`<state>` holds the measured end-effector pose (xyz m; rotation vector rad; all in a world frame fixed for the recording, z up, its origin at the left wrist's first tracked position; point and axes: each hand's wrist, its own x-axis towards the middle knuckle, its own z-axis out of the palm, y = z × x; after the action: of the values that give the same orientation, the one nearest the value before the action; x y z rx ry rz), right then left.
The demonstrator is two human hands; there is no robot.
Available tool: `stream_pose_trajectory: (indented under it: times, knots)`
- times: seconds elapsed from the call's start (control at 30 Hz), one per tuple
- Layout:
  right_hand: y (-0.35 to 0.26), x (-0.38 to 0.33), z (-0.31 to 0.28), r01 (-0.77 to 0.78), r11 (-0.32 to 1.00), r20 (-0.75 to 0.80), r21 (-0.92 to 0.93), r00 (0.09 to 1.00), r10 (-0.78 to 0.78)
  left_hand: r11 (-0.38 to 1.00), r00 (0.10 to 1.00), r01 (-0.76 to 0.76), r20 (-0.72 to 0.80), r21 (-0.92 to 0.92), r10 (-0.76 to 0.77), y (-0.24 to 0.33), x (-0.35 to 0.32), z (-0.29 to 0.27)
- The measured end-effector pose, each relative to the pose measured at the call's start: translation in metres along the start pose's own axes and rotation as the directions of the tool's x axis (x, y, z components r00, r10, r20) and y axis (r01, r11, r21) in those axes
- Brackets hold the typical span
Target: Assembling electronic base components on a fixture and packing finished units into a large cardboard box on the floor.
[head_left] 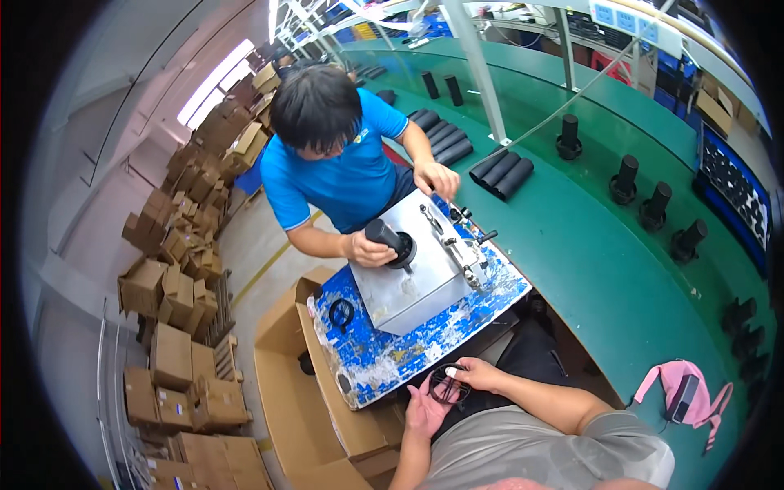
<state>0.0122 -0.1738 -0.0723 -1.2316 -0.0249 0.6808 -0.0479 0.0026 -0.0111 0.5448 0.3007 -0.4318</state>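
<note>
shirt point(514, 449): it is of grey colour, with soft folds and uneven shade.
right sleeve point(627, 433): it is short, of the same grey, and ends above the elbow.
trousers point(531, 355): they are black or very dark.
forearms point(555, 400): both are bare.
right hand point(480, 376): it has a small white patch near the thumb, tape or cover, i cannot tell.

Black ring-shaped part point(446, 398): round thin rim, open centre, dark strands or bars crossing inside; too small to tell if one piece or several rings. Tilted, held off worktop point(336, 346), just beside near edge, above lap. Left grip point(425, 411) at left side; right grip point(480, 375) pinching upper right rim.
</note>
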Motion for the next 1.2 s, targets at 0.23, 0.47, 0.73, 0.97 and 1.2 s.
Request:
stream_pose_trajectory:
  times: [0.23,0.47,0.73,0.97,1.2]
  knots:
    - [0.002,0.004,0.002,0.008,0.992,0.063,-0.124,0.998,0.0,0.842,0.971,0.078,-0.233,0.534,0.058,0.002,0.015,-0.028]
    - [-0.015,0.003,-0.008,-0.233,0.972,0.122,0.039,0.966,0.227,0.867,0.963,-0.078,-0.188,0.492,0.193,-0.003,0.022,-0.021]
    - [-0.014,0.001,-0.005,-0.244,0.962,0.124,0.122,0.965,0.23,0.709,0.911,-0.162,-0.172,0.687,0.375,-0.005,0.019,-0.019]
    - [-0.02,0.0,-0.001,-0.278,0.939,0.161,0.204,0.955,0.247,0.623,0.946,-0.098,-0.122,0.776,0.302,0.004,0.008,-0.016]
    - [-0.03,0.006,0.002,-0.163,0.97,0.137,0.181,0.981,0.139,0.544,0.929,-0.168,-0.053,0.822,0.367,0.006,0.013,-0.023]
